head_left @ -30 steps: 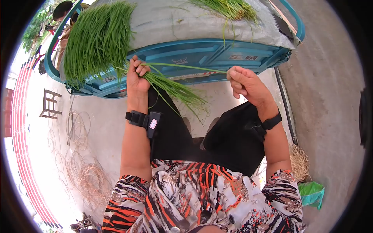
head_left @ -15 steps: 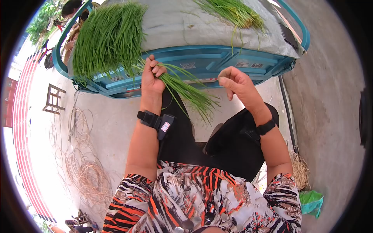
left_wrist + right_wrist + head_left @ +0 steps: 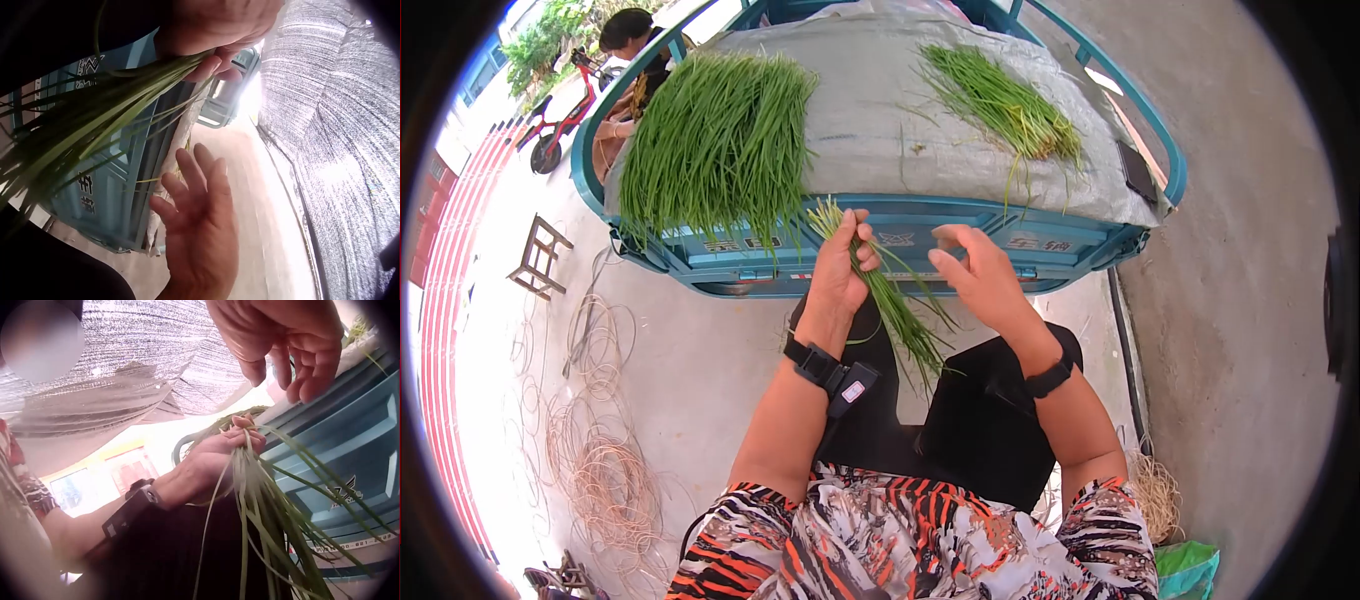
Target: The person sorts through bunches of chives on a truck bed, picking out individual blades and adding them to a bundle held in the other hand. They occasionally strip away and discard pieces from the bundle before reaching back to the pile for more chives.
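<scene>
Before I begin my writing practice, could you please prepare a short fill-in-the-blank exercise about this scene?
1. The person's ____ hand grips a bunch of green stalks.
2. The right hand holds ____.
3. In the head view, the smaller pile lies to the ____ of the larger pile.
4. The grey sheet bears ____ separate piles of stalks.

Missing words: left; nothing; right; two.

I have stalks in the left fingers; a pile lies ahead-left on the cart, a bundle ahead-right.
</scene>
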Demonstrator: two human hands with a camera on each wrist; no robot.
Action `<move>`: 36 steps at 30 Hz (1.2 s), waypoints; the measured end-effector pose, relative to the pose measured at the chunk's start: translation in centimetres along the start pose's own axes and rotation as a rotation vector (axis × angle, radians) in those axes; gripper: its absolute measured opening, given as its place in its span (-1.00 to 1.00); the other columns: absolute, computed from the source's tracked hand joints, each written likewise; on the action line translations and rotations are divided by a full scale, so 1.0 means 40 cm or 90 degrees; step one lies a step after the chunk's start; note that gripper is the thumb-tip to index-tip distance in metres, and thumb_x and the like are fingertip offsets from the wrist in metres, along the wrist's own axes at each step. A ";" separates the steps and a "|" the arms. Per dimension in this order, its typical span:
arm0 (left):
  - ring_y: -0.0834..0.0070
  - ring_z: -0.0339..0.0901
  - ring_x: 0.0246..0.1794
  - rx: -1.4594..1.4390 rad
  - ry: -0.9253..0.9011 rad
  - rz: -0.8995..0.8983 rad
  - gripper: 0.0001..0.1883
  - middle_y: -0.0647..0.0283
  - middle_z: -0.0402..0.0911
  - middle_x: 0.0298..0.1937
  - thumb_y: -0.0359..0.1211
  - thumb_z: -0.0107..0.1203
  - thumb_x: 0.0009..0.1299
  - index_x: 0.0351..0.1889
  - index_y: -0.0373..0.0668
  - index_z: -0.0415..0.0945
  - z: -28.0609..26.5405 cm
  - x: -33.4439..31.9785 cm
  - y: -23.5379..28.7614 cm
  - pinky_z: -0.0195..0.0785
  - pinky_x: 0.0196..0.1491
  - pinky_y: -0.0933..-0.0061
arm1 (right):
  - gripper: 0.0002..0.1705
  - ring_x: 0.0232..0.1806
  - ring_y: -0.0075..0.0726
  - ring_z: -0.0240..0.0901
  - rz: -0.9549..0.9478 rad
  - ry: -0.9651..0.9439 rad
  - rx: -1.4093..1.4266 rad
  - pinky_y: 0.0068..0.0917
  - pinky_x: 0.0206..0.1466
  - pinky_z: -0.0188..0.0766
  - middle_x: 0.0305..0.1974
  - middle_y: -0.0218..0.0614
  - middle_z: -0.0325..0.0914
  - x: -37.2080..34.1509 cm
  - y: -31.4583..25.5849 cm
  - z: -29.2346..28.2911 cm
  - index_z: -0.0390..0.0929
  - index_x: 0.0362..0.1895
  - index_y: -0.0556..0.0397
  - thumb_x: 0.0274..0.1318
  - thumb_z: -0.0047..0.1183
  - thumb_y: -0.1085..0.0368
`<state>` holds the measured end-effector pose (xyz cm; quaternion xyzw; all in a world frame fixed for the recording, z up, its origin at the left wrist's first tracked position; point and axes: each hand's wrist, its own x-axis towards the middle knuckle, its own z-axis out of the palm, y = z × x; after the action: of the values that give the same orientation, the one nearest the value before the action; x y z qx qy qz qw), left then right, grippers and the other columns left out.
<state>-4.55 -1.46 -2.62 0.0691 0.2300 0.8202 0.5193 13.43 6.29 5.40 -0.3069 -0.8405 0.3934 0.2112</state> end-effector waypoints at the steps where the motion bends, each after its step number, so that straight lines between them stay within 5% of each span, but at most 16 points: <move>1: 0.71 0.19 -0.60 0.008 -0.003 -0.020 -0.80 0.47 0.40 -0.49 -0.21 -0.04 0.47 -0.14 -0.12 0.39 0.001 0.001 -0.001 0.08 -0.60 0.69 | -0.59 -0.23 -0.19 0.45 -0.030 0.016 -0.024 -0.31 -0.15 0.37 -0.10 -0.18 0.45 0.009 0.003 -0.005 0.45 0.00 0.07 0.08 0.10 0.17; 4: 0.72 0.18 -0.60 0.038 0.005 -0.065 -0.81 0.47 0.41 -0.49 -0.20 -0.03 0.46 -0.16 -0.11 0.40 0.012 -0.005 -0.009 0.08 -0.62 0.70 | -0.58 -0.06 -0.13 0.41 -0.238 0.077 -0.305 -0.25 -0.09 0.39 -0.07 -0.18 0.44 0.057 -0.035 -0.040 0.46 0.00 0.02 0.06 0.10 0.14; 13: 0.73 0.22 -0.61 0.045 -0.038 -0.116 -0.81 0.48 0.43 -0.50 -0.19 -0.01 0.45 -0.20 -0.10 0.43 0.048 -0.012 -0.056 0.08 -0.60 0.70 | -0.61 0.01 0.03 0.35 -0.227 0.188 -0.426 -0.11 0.07 0.29 -0.07 -0.08 0.44 0.296 -0.020 0.041 0.47 -0.04 0.03 0.00 0.10 0.22; 19: 0.72 0.22 -0.61 0.067 -0.045 -0.119 -0.79 0.48 0.43 -0.51 -0.19 -0.03 0.46 -0.18 -0.14 0.42 0.067 -0.024 -0.055 0.08 -0.59 0.69 | -0.84 -0.13 0.04 0.38 -0.260 0.239 -0.376 -0.11 -0.14 0.38 -0.24 -0.16 0.46 0.348 0.056 0.059 0.48 -0.33 0.06 -0.09 0.03 0.34; 25: 0.72 0.21 -0.59 0.029 -0.045 -0.116 -0.80 0.49 0.41 -0.51 -0.19 -0.02 0.45 -0.19 -0.12 0.42 0.040 -0.012 -0.046 0.09 -0.59 0.69 | -0.84 -0.17 0.06 0.42 -0.151 0.093 -0.387 -0.09 -0.22 0.38 -0.31 -0.15 0.46 0.269 0.059 -0.039 0.49 -0.34 0.02 -0.12 -0.03 0.41; 28: 0.73 0.21 -0.58 0.014 -0.033 -0.110 -0.80 0.49 0.41 -0.50 -0.19 -0.01 0.45 -0.19 -0.11 0.41 0.032 -0.007 -0.035 0.09 -0.58 0.70 | -0.80 -0.18 0.07 0.45 -0.070 -0.204 -0.534 -0.09 -0.21 0.37 -0.27 -0.16 0.49 0.203 0.016 -0.125 0.52 -0.30 -0.02 -0.10 -0.03 0.40; 31: 0.73 0.21 -0.58 0.006 -0.019 -0.109 -0.81 0.49 0.41 -0.50 -0.19 0.00 0.44 -0.19 -0.10 0.41 0.030 -0.004 -0.033 0.08 -0.59 0.69 | -0.80 -0.16 0.05 0.46 -0.090 -0.206 -0.570 -0.09 -0.20 0.39 -0.20 -0.18 0.52 0.176 0.007 -0.173 0.54 -0.28 -0.04 -0.07 -0.03 0.38; 34: 0.73 0.21 -0.58 0.011 -0.013 -0.106 -0.81 0.50 0.41 -0.50 -0.19 0.00 0.44 -0.20 -0.09 0.41 0.048 -0.011 -0.036 0.08 -0.59 0.69 | -0.80 -0.09 -0.03 0.45 -0.165 0.116 -0.473 -0.12 -0.17 0.42 -0.15 -0.22 0.52 0.254 0.020 -0.160 0.52 -0.25 -0.02 -0.03 -0.03 0.40; 36: 0.73 0.21 -0.58 0.010 -0.028 -0.114 -0.81 0.50 0.41 -0.50 -0.19 -0.01 0.45 -0.20 -0.09 0.41 0.047 -0.011 -0.045 0.08 -0.59 0.69 | -0.79 -0.07 -0.06 0.44 -0.231 0.183 -0.484 -0.13 -0.14 0.43 -0.15 -0.22 0.51 0.323 0.062 -0.140 0.51 -0.23 0.00 -0.02 -0.04 0.41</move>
<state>-2.23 -0.64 -1.70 0.0707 0.2305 0.7669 0.5947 8.32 19.32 8.29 -0.2621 -0.9278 -0.0337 0.2633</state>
